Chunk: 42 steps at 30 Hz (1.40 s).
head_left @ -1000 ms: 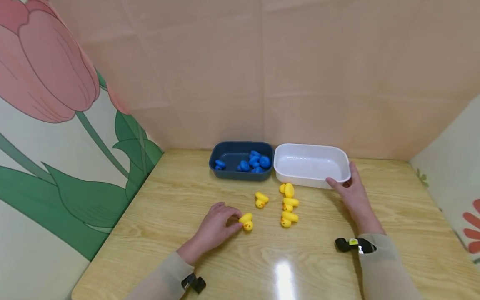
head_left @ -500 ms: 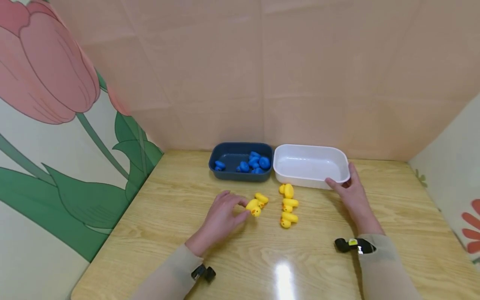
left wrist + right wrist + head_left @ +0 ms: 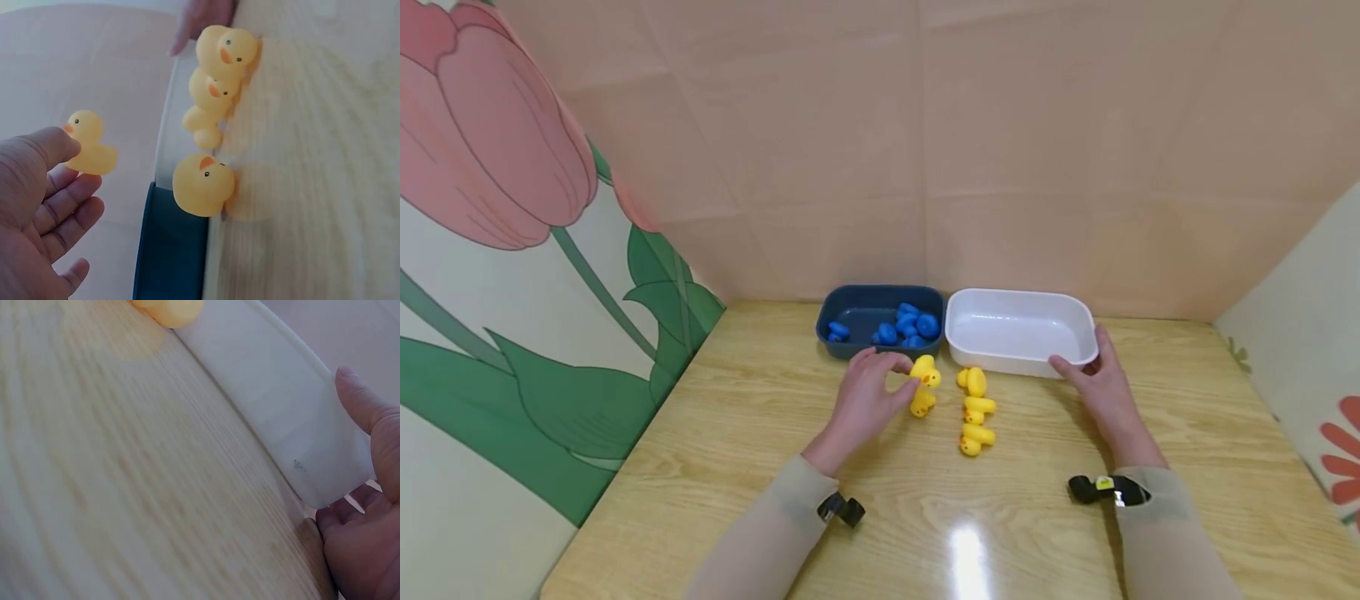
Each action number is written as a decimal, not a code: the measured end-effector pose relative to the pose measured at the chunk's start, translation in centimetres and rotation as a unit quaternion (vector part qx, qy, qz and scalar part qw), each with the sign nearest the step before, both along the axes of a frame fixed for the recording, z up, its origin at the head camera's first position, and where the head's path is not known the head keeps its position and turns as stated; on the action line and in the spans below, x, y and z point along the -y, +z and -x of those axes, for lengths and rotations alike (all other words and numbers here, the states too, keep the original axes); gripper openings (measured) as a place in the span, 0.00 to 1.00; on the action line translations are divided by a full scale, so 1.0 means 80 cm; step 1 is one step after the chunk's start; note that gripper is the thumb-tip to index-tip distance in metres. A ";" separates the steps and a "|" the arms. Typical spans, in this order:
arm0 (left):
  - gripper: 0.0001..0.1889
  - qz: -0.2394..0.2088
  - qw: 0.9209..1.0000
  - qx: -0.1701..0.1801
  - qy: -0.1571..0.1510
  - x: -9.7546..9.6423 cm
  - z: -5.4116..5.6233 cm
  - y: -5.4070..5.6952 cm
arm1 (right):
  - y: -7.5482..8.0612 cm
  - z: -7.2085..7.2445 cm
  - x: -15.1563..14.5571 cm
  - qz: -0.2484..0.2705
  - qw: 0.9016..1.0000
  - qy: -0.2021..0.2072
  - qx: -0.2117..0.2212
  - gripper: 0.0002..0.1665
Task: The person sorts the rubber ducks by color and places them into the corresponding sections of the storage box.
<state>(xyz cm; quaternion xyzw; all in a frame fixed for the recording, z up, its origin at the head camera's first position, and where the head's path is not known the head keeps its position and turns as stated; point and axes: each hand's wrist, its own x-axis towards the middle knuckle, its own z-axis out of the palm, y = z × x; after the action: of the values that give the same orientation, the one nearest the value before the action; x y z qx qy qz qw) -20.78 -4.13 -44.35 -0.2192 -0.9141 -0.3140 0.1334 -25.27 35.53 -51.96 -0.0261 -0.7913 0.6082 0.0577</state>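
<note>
My left hand [image 3: 871, 398] pinches a yellow rubber duck [image 3: 94, 144] between thumb and fingertips, raised off the table. In the head view the held duck overlaps a second duck [image 3: 921, 403] that lies on the wood below it. Three more ducks [image 3: 978, 410] form a short line in front of a white bin [image 3: 1011, 364]. At that bin's right front corner, my right hand [image 3: 1101, 387] grips the wall, thumb at the rim and fingers round the side. The white bin's inside shows bare in the head view.
A dark blue bin [image 3: 880, 351] stands left of the white one, with several small blue ducks [image 3: 907, 323] inside, mostly at its right end. Behind both bins hangs a pinkish cloth [image 3: 925, 167]. The wooden table [image 3: 895, 533] reaches toward me.
My left hand has lifted the duck off the table and carried it up and to the right, toward the bins. The right hand has stayed on the white bin.
</note>
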 end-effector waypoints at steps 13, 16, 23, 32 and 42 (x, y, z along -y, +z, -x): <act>0.11 0.013 0.999 -0.011 0.035 -0.049 0.049 -0.001 | -0.002 0.000 -0.003 0.000 1.000 -0.002 0.003 0.68; 0.11 0.015 0.999 -0.008 0.043 -0.061 0.057 -0.004 | -0.001 -0.001 -0.002 -0.003 1.000 -0.002 0.006 0.68; 0.13 0.036 0.997 -0.018 0.069 -0.087 0.076 -0.009 | 0.005 -0.004 0.001 -0.005 1.000 0.000 0.012 0.68; 0.13 0.065 0.994 -0.009 0.087 -0.110 0.092 -0.012 | 0.003 -0.003 0.000 0.003 1.000 0.002 0.008 0.68; 0.15 0.092 0.991 -0.006 0.094 -0.117 0.095 -0.010 | -0.005 0.000 -0.002 0.002 1.000 0.002 0.004 0.69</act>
<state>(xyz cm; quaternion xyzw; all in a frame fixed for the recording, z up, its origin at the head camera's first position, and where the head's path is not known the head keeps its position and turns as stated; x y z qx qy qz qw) -28.35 5.22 -45.12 -0.1452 -0.9550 -0.2131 0.1466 -25.30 35.72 -52.36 -0.0270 -0.7904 0.6096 0.0538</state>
